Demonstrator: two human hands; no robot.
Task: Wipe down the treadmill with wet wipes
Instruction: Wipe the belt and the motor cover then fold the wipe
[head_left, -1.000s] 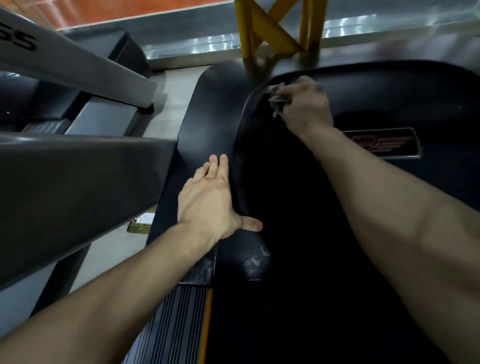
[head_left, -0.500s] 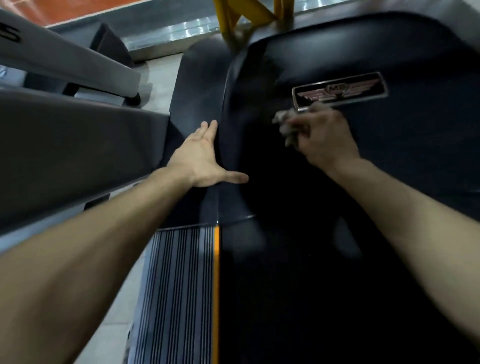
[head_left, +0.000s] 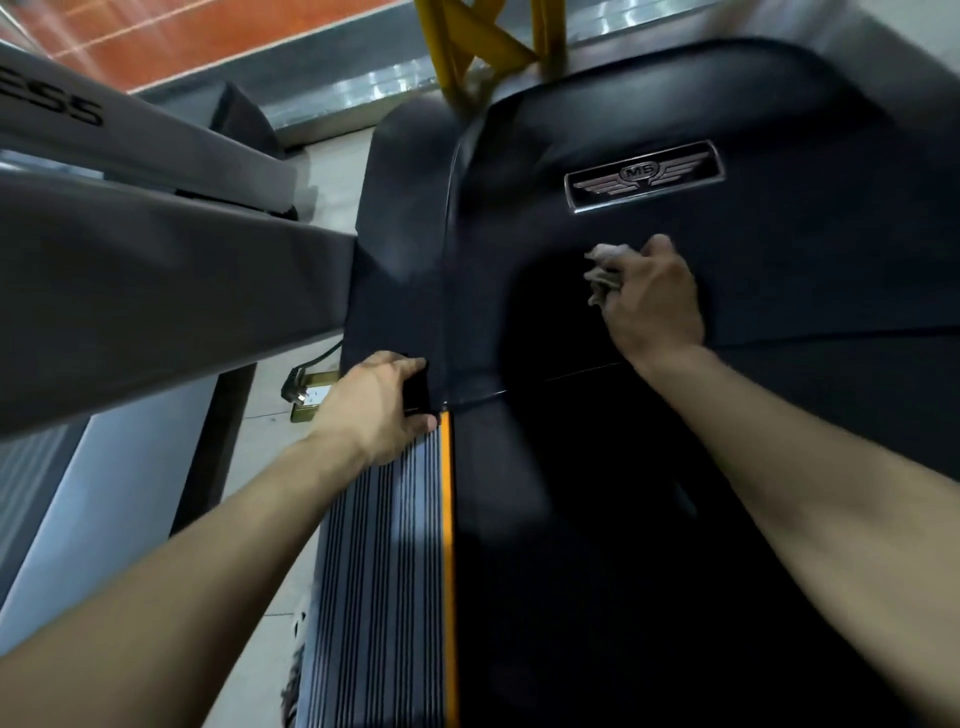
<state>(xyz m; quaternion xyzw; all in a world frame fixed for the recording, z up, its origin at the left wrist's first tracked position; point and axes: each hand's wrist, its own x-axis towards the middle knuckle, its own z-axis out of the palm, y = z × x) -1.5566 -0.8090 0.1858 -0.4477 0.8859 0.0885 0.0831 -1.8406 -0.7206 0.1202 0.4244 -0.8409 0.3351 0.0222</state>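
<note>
One crumpled grey wipe bunched in my right hand, fingers pinching it against the black treadmill hood below the winged badge — my left hand grips the hood's near corner, by the ribbed side rail.

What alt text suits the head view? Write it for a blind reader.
The right hand holds a crumpled wet wipe against the treadmill's motor cover, below its winged badge. The left hand grips the cover's corner, beside the ribbed side rail.

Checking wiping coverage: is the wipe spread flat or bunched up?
Bunched up: the wipe is a crumpled wad gripped by the right hand.
</note>
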